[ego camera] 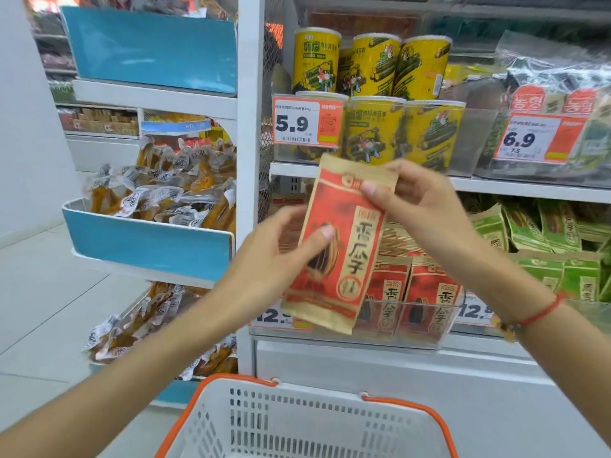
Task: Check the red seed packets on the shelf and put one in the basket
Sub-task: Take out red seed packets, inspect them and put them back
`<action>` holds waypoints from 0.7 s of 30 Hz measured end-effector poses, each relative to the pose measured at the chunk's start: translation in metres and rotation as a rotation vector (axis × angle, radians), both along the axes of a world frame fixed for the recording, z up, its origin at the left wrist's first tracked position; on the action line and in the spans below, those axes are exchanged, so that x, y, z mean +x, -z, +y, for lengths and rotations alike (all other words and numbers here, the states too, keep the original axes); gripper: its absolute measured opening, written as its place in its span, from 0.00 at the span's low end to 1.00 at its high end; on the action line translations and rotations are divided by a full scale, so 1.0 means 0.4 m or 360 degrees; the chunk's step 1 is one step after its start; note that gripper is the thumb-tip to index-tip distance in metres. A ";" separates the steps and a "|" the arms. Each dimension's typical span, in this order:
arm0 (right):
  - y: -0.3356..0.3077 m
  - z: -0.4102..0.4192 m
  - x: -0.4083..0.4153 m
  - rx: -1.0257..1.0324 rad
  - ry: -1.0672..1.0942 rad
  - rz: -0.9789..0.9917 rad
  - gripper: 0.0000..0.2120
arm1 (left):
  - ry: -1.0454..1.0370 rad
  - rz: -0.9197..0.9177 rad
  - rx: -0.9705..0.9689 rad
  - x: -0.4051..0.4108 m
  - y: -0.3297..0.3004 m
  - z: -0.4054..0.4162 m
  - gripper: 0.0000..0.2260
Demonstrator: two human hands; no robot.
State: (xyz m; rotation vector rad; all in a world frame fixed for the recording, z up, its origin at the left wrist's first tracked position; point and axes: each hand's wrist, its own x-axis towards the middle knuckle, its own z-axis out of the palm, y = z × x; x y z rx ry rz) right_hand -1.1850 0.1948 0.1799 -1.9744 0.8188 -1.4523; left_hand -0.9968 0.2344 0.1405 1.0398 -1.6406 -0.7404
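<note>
Landmark: the white basket [307, 421] with orange rim, at the bottom of the view.

1. The red seed packet [340, 246] is held upright and slightly tilted, above the basket and in front of the shelf [515, 188].
2. The left hand [277, 256] grips the packet's left edge, thumb pressed on its front face.
3. The right hand [420, 206] pinches the packet's upper right corner between thumb and curled fingers.
4. More red seed packets [413, 295] stand in a clear tray [413, 338] above the basket, behind the held packet
</note>
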 end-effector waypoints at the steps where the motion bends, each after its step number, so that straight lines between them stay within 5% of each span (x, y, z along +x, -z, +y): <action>1: 0.024 0.010 -0.002 0.0113 -0.0015 -0.0068 0.03 | 0.0056 0.0026 0.0075 -0.001 0.014 0.011 0.21; 7: 0.161 0.064 0.025 0.0582 0.0100 -0.0232 0.06 | 0.0187 0.0318 0.0579 -0.012 0.109 0.054 0.12; 15: 0.223 0.080 -0.004 0.0929 -0.0285 0.0338 0.17 | -0.0257 0.0581 0.0433 0.001 0.150 0.044 0.11; 21: 0.230 0.094 -0.017 0.1073 -0.0510 0.0230 0.18 | -0.0177 0.0507 0.0378 0.002 0.148 0.045 0.12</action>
